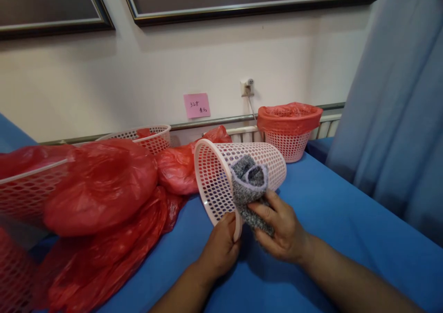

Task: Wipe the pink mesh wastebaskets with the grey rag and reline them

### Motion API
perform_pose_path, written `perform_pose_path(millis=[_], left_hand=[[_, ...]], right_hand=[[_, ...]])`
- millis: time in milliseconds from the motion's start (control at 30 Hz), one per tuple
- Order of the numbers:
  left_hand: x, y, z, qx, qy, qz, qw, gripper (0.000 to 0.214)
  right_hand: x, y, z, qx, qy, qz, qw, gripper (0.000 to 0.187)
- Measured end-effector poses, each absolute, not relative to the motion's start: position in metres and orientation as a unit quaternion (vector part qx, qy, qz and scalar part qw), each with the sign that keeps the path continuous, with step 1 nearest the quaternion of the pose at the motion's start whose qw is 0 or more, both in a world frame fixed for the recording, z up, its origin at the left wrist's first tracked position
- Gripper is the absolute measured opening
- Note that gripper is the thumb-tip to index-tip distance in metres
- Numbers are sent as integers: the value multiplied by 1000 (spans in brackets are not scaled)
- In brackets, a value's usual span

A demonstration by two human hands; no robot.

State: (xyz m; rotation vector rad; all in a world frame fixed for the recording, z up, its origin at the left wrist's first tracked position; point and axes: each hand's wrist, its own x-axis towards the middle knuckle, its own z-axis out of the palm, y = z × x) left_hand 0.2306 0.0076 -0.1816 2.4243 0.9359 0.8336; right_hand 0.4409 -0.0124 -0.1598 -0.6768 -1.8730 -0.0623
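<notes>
A light pink perforated plastic basket (pixel 266 158) lies tipped on its side, its open mouth facing left. My left hand (pixel 223 246) grips the lower part of its rim, fingers wrapped round the edge. In my right hand (pixel 282 225) is a folded grey cloth (pixel 249 188) with a pale lilac edge. The cloth lies against the outside of the basket close to the rim; its lower part is partly hidden behind my fingers.
Red plastic bags (pixel 107 188) are heaped at the left, among more baskets (pixel 157 142). A red-lined basket (pixel 290 140) stands upright at the back right. Everything rests on a blue sheet (pixel 346 220). A blue curtain (pixel 398 119) hangs at the right, and a plugged socket (pixel 247 88) is on the wall.
</notes>
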Motion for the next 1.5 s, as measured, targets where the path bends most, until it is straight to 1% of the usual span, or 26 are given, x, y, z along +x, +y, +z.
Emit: perform_pose_path(millis=[67, 100, 167, 233, 333, 400, 433, 500, 567, 633, 733, 800, 867, 933, 1000, 1067, 1133, 1233, 1300, 1333, 1400, 1500], left_hand=[[231, 8, -182, 871, 339, 289, 205, 54], [231, 9, -182, 872, 341, 287, 203, 56], [231, 9, -181, 872, 344, 287, 197, 57], [232, 10, -181, 875, 347, 280, 189, 55], [231, 11, -183, 882, 354, 255, 176, 48], [229, 12, -186, 885, 356, 249, 167, 45], [228, 13, -188, 886, 355, 249, 164, 45], [227, 15, -191, 885, 357, 254, 158, 43], [227, 16, -193, 884, 361, 254, 157, 43], [228, 15, -191, 882, 362, 254, 162, 47], [232, 11, -185, 874, 354, 278, 183, 49], [233, 7, -180, 861, 342, 315, 205, 44], [232, 3, -176, 838, 333, 370, 222, 39], [230, 0, -173, 815, 328, 417, 232, 36], [227, -1, -172, 800, 330, 439, 241, 36], [226, -1, -173, 791, 340, 442, 251, 37], [226, 0, -174, 791, 348, 436, 252, 37], [228, 0, -176, 822, 332, 400, 233, 40], [230, 0, -176, 845, 319, 370, 216, 41], [230, 1, -177, 854, 316, 355, 210, 42], [232, 2, -179, 868, 316, 327, 201, 44], [233, 5, -183, 873, 323, 307, 196, 48]], right_hand=[[440, -13, -159, -274, -793, -26, 544, 61], [444, -7, -161, -297, -780, -29, 550, 58], [460, 15, -170, -388, -722, -32, 572, 51], [484, 43, -182, -507, -622, -13, 597, 47], [519, 79, -198, -626, -491, 92, 599, 50], [528, 88, -203, -649, -451, 142, 596, 52], [526, 87, -203, -643, -455, 139, 600, 52], [512, 75, -198, -595, -512, 81, 614, 49], [490, 52, -188, -512, -604, 8, 611, 47], [470, 26, -176, -410, -698, -26, 587, 49], [451, -5, -161, -283, -788, -16, 546, 57], [447, -16, -154, -239, -815, -3, 528, 61], [446, -20, -151, -220, -833, 2, 508, 61], [445, -19, -150, -216, -852, -1, 476, 56], [445, -13, -153, -239, -852, -18, 466, 46], [451, -1, -160, -310, -812, -39, 493, 42], [466, 18, -168, -421, -724, -46, 544, 43], [498, 53, -182, -578, -570, 0, 584, 45], [513, 68, -188, -626, -514, 39, 586, 47], [514, 70, -189, -628, -509, 43, 587, 48], [505, 61, -187, -593, -543, 14, 595, 49], [470, 22, -177, -453, -669, -55, 587, 51]])
